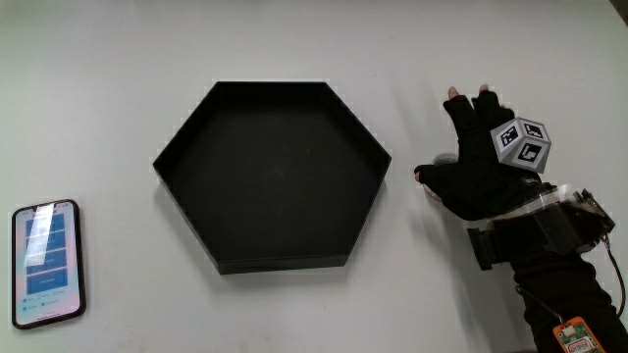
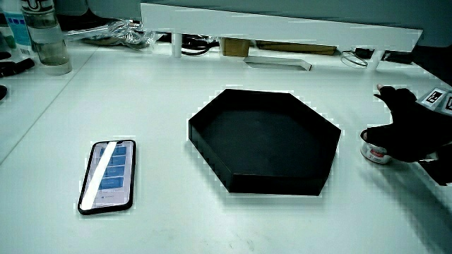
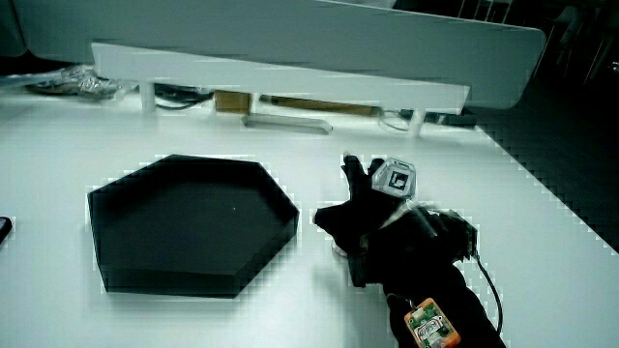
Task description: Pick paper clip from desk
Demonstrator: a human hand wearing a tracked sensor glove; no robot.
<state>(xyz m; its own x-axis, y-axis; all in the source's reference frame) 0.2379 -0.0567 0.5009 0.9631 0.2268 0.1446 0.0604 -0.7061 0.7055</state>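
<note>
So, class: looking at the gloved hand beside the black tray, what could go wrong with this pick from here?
1. The hand covers the small round object under it, so its hold cannot be checked and it may slip.
2. The hexagonal tray sits close beside the hand; a sideways lift might knock its wall.
3. No paper clip is clearly visible, so the wrong item may be picked.

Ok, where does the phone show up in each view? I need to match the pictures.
Main view: the phone lies flat on the table, screen lit, apart from the black hexagonal tray, with the tray between it and the hand.
Side view: the phone lies beside the same tray, nearer the person.
Side view: only its corner shows.
Shared landmark: the tray.
</note>
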